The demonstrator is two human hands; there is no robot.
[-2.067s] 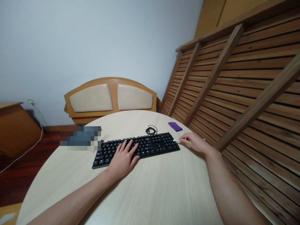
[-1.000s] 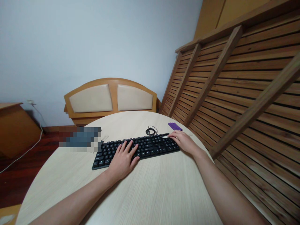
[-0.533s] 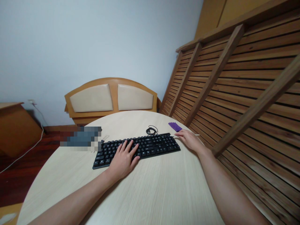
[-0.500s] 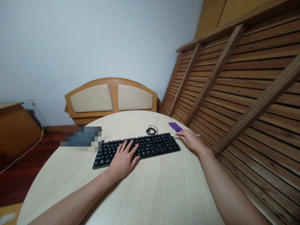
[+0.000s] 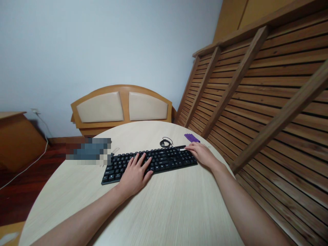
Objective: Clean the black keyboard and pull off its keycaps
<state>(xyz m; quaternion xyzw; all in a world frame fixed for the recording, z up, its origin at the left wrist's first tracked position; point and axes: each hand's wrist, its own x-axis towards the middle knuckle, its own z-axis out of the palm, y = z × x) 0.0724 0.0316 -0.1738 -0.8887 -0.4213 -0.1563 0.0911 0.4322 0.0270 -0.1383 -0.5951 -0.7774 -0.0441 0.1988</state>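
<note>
A black keyboard (image 5: 164,160) lies at a slight slant on the round table. My left hand (image 5: 137,172) rests on its left-middle keys, fingers spread, holding nothing. At the keyboard's upper right corner, my right hand (image 5: 200,153) pinches a slim white brush-like stick (image 5: 182,148). The stick's pale end is over the top row near the number pad, and my fingers hide its middle. Whether its tip touches the keys, I cannot tell. Just behind the keyboard sits a coiled black cable (image 5: 166,142). A folded purple cloth (image 5: 191,137) lies beyond my right hand.
The pale round table (image 5: 166,212) has a blurred-out bluish item (image 5: 89,150) at its left edge. A slatted wooden frame (image 5: 246,95) leans close along the right side. A padded headboard (image 5: 123,106) stands behind the table, against the wall.
My right hand has moved left with the white stick, from beside the keyboard to over its upper right corner. My left hand and the keyboard have stayed in place.
</note>
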